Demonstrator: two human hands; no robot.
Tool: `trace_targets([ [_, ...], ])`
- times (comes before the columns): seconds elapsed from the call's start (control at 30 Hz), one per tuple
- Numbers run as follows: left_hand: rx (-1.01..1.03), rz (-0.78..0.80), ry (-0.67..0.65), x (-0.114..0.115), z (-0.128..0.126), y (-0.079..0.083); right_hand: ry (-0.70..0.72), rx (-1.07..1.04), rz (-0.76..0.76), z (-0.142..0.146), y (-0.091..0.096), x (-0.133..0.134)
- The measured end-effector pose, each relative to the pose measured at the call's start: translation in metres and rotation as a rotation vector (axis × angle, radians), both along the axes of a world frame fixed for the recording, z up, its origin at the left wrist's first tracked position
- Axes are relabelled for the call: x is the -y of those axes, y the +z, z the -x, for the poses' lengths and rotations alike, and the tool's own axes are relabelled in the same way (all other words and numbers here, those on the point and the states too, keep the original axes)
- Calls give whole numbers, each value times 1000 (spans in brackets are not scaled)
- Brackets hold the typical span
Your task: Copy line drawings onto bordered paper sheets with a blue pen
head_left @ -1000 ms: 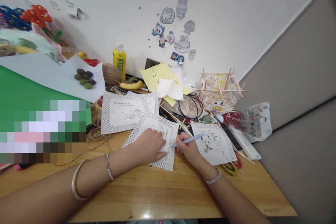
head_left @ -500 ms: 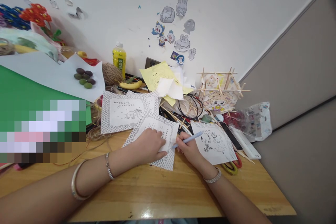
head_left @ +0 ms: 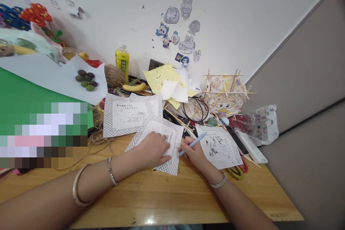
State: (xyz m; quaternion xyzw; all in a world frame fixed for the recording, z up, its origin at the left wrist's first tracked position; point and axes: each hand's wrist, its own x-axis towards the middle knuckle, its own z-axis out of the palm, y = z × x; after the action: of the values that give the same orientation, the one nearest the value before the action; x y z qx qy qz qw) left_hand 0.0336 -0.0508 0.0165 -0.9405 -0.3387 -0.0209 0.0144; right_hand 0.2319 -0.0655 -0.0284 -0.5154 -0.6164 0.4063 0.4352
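Observation:
My left hand lies flat with fingers stretched over a sheet of paper that has a hatched border, a small drawing and handwriting. Part of that sheet is hidden beneath the hand. A light blue pen is pinched in my right hand, its tip at the sheet's right edge; whether it touches the paper I cannot tell. Beyond my left hand rests another bordered drawing, overlapping a further sheet. To the right of my right hand is a bordered sheet with dark ink drawings.
Behind the sheets are a yellow bottle, a banana, yellow paper and a stick-framed lantern. A phone and scissors handles lie at right. Green card covers the left side of the wooden table.
The pen in my right hand has tilted more upright, its upper end shifting slightly left and up. My left hand stays in place on the paper.

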Motion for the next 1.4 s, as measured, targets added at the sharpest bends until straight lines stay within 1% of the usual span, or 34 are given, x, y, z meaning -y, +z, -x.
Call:
trace_targets([
  [0.13,3,0,-5,0,0,2,-20,-38,7,-1,-2,1],
  [0.23,4,1,-36,0,1,2,-30,-53,-41,-2,-3,0],
  [0.37,17,-5,-64,0,2,0,-12,44,-98,-3,-5,-2],
  [0.53,11,-2,-55,0,1,-1,4,112,-139,-5,-8,-4],
  [0.73,-6,-1,-52,0,1,1,23,99,-97,-5,-8,-4],
  [0.87,5,7,-46,0,1,1,24,114,-108,-4,-6,-3],
  [1.03,10,18,-43,1,1,2,7,32,-54,-2,-3,-2],
  [1.17,-12,18,-39,1,1,3,10,55,-96,-2,-4,-2],
  [1.33,-22,20,-39,2,1,4,-15,5,-6,0,-2,-1],
  [1.4,-19,22,-40,2,2,4,-14,-1,-17,1,-1,-1],
])
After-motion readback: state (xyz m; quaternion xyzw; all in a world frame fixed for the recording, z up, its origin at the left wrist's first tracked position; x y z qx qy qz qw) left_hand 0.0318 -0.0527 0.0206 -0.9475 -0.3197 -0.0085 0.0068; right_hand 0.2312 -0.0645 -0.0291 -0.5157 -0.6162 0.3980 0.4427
